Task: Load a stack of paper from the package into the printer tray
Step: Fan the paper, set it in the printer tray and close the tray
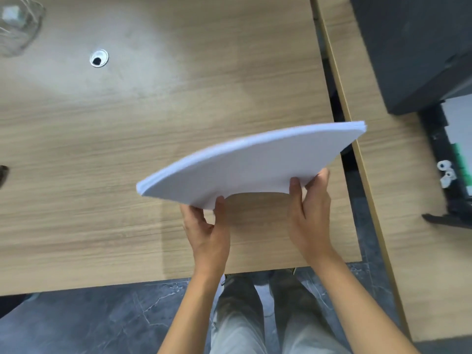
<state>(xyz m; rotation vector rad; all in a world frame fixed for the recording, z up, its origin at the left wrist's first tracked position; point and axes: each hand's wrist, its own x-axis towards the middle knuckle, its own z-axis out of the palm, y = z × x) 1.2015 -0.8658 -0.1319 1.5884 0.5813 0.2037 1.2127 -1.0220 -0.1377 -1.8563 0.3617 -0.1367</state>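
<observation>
A white stack of paper [255, 159] hangs in the air above the wooden desk, bowed upward in the middle. My left hand [208, 231] pinches its near left corner, thumb on top. My right hand [310, 215] grips the near edge further right, fingers under the sheets. The dark printer [408, 52] stands at the top right on a second desk. Its tray [445, 159] is pulled out toward me, black with green guides and white rollers, and white paper shows inside at the frame's right edge. No paper package is in view.
A wooden desk [102, 175] with a round metal cable grommet [99, 58] fills the left. A clear container [18, 24] sits at the far left corner. A dark gap [342, 118] separates the two desks. My legs and the dark marbled floor [89, 323] are below.
</observation>
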